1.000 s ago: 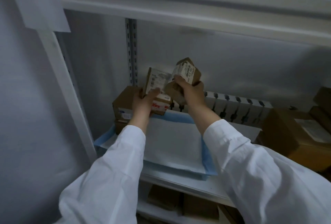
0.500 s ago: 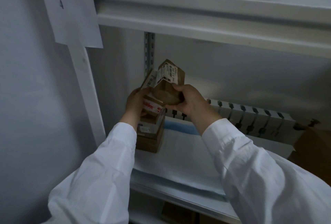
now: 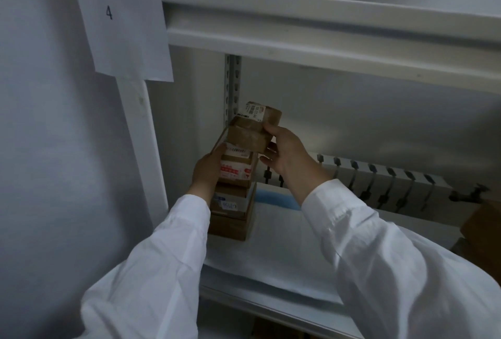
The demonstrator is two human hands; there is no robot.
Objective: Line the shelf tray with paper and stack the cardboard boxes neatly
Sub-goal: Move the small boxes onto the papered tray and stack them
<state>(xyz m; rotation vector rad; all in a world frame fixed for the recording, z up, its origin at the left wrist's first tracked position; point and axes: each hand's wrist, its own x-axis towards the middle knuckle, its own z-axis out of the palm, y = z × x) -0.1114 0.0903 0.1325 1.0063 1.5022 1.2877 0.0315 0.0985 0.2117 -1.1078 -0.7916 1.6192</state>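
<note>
Centre-left of frame, on the paper: stacking step in hand. The right hand grips the tilted top box; the left hand braces the stack, fingers flat. Next: level it, release.

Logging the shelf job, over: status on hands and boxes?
Left hand against stack, fingers hidden. Right hand grips top box, tilted atop stack. Paper lining down. Shelf beam overhead.
</note>
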